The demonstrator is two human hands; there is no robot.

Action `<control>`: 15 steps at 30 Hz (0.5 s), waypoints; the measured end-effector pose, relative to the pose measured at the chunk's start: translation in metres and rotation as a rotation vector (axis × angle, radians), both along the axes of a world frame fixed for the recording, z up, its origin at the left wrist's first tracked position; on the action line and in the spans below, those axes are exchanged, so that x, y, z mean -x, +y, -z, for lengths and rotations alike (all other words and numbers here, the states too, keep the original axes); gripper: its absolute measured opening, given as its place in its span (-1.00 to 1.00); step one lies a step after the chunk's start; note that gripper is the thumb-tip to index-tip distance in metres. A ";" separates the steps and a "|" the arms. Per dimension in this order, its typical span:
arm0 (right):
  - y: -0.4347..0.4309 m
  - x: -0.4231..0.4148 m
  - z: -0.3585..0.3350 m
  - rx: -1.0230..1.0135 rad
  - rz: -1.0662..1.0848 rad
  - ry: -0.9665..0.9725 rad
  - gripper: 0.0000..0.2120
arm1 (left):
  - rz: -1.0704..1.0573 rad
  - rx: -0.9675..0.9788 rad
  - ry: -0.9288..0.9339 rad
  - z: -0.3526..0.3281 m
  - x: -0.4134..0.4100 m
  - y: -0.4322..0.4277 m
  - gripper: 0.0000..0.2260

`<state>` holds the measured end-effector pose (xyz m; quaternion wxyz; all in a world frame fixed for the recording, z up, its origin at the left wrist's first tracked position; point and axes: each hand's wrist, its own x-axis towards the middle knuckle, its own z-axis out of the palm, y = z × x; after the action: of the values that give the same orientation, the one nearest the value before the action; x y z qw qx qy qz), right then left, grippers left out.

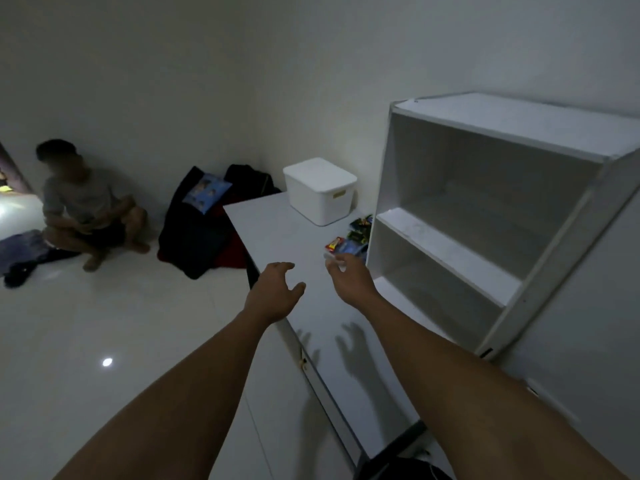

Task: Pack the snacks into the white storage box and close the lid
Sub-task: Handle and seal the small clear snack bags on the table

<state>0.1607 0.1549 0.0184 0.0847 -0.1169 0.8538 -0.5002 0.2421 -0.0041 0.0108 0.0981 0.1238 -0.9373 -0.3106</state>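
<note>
The white storage box (320, 192) stands at the far end of the white table (277, 230) with its lid on. Several colourful snack packets (349, 242) lie on the table between the box and the shelf unit. My right hand (349, 277) reaches out over the table with its fingers spread, its fingertips at a small pale packet (333, 257) on the near edge of the snack pile. My left hand (273, 291) hovers over the table's left edge, fingers relaxed and holding nothing.
A white open shelf unit (485, 220) stands on the table's right side, close to the snacks. A person (86, 209) squats on the tiled floor at left. Dark bags and clothes (204, 223) are piled against the wall by the table's far corner.
</note>
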 end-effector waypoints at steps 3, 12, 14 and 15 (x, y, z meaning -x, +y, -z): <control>-0.019 0.009 0.002 0.019 0.039 -0.016 -0.55 | 0.042 0.022 0.022 -0.009 0.018 -0.026 -0.48; -0.044 0.089 0.024 0.001 0.196 -0.012 -0.68 | 0.174 0.077 0.006 -0.004 0.122 -0.073 -0.49; -0.052 0.119 0.036 0.003 0.230 -0.038 -0.68 | 0.208 0.100 -0.004 0.004 0.157 -0.083 -0.49; -0.058 0.136 0.042 0.000 0.248 -0.046 -0.67 | 0.227 0.113 -0.012 0.008 0.176 -0.088 -0.49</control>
<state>0.0246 0.0973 -0.0233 0.0417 0.0012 0.8595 -0.5094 0.0659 -0.0925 0.0023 0.0637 0.0131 -0.9619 -0.2654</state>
